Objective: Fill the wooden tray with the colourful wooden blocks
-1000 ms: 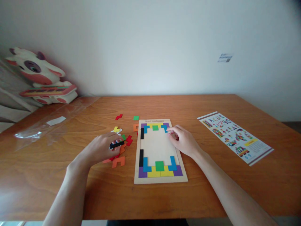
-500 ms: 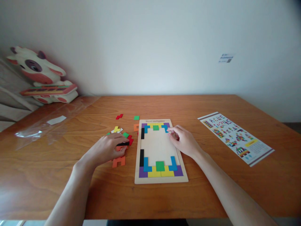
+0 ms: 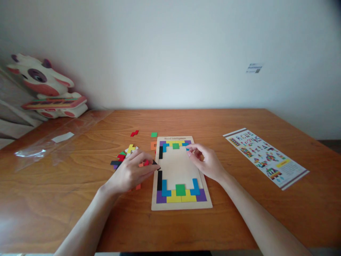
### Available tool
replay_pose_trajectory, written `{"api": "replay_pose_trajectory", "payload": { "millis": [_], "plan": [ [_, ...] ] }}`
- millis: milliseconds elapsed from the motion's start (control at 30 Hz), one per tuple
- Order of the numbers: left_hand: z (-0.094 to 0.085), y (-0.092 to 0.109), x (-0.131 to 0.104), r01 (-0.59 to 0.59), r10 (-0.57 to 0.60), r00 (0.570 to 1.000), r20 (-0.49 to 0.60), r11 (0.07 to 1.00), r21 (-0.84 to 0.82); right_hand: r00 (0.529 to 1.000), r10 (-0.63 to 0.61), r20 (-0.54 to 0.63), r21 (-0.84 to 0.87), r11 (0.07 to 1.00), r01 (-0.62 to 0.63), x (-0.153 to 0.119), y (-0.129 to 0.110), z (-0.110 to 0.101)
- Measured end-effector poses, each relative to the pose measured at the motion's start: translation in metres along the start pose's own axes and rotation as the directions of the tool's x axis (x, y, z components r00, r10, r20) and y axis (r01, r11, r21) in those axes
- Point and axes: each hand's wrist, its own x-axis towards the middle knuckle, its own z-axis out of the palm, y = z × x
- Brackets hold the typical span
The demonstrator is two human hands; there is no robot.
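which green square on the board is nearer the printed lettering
The far green square, set against the far yellow pieces; the other touches the near yellow pieces.

Brown wooden table (image 3: 207, 124), smooth pale wall (image 3: 170, 53), soft light all round!
Up on the wall's right side, there's a small white rectangular label (image 3: 254, 68) with blue-grey print and a dark square; the wall glows brightest low in the middle, dimming towards the upper corners, while down below, wood grain runs across the broad tabletop, a whitish sheen catches its near left corner, and over at far left, pale grey folded material (image 3: 10, 119) hangs in shade.
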Motion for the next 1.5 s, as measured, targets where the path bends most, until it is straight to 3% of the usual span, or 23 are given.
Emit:
{"api": "replay_pose_trajectory", "payload": {
  "millis": [67, 133, 267, 367, 500, 567, 600, 700, 833, 1133, 1500],
  "plan": [
    [0.006, 0.013, 0.005, -0.067, 0.067, 0.998, -0.009, 0.997, -0.029, 0.989, 0.074, 0.127, 0.237, 0.966, -0.102, -0.002, -0.010, 0.006],
    [0.012, 0.024, 0.010, -0.135, 0.135, 0.991, -0.011, 0.987, -0.090, 0.954, 0.113, 0.278, 0.372, 0.903, -0.215, -0.004, -0.020, 0.012],
    [0.020, 0.037, 0.017, -0.217, 0.209, 0.976, -0.061, 0.957, -0.191, 0.893, 0.097, 0.439, 0.458, 0.831, -0.315, -0.009, -0.031, 0.026],
    [0.024, 0.038, 0.019, -0.197, 0.188, 0.980, -0.061, 0.957, -0.215, 0.894, 0.093, 0.439, 0.453, 0.836, -0.309, -0.009, -0.030, 0.028],
    [0.026, 0.036, 0.017, -0.073, 0.064, 0.996, -0.063, 0.986, -0.149, 0.971, 0.064, 0.229, 0.278, 0.952, -0.129, -0.004, -0.023, 0.009],
    [0.027, 0.035, 0.016, -0.016, 0.008, 0.998, -0.060, 0.992, -0.126, 0.998, -0.035, 0.052, 0.027, 0.999, 0.034, -0.002, -0.017, -0.006],
    [0.027, 0.034, 0.016, 0.005, -0.011, 0.998, -0.054, 0.993, -0.117, 0.994, -0.103, 0.021, -0.100, 0.989, 0.105, -0.001, -0.013, -0.012],
    [0.028, 0.033, 0.016, 0.077, -0.080, 0.996, -0.033, 0.994, -0.082, 0.970, -0.232, 0.070, -0.380, 0.893, 0.241, -0.001, 0.000, -0.025],
    [0.031, 0.033, 0.018, 0.134, -0.133, 0.991, 0.014, 0.989, -0.068, 0.956, -0.276, 0.103, -0.568, 0.772, 0.284, -0.002, 0.008, -0.026],
    [0.031, 0.034, 0.017, 0.161, -0.154, 0.985, 0.080, 0.983, -0.089, 0.960, -0.266, 0.087, -0.643, 0.721, 0.259, -0.001, 0.009, -0.020],
    [0.034, 0.032, 0.016, 0.173, -0.163, 0.980, 0.117, 0.981, -0.089, 0.948, -0.174, 0.265, -0.554, 0.777, 0.297, -0.002, 0.002, -0.021]
  ]
}}
